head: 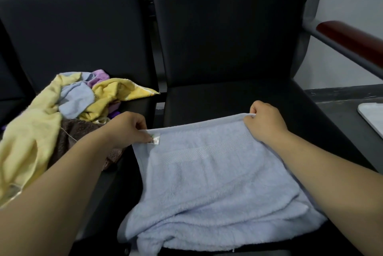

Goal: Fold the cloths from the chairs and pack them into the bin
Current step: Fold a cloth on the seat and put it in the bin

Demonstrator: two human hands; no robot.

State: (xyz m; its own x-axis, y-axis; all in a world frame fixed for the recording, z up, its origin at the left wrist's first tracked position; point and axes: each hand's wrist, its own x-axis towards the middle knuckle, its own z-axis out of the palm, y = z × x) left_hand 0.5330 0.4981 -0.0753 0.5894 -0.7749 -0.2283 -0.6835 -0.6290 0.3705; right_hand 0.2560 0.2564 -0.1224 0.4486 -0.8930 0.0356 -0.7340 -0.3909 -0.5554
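While the pale blue terry towel (207,172) lies spread over the seat of the black padded chair (228,98) on the right, the head view shows the left hand (126,129) pinching its far left corner beside a small white label (155,138) and the right hand (263,123) pinching the far right corner, each grip clamped on the hem. The far edge runs taut between them, while the near edge is rumpled and droops off the seat front. To fold cleanly, I judge both corners should travel together to the near edge, hem matched to hem, and the fold then be smoothed flat. A heap of yellow, blue, purple and brown cloths (83,98) lies on the left chair. A white rounded rim (371,116) at the right may be the bin, though I cannot tell.
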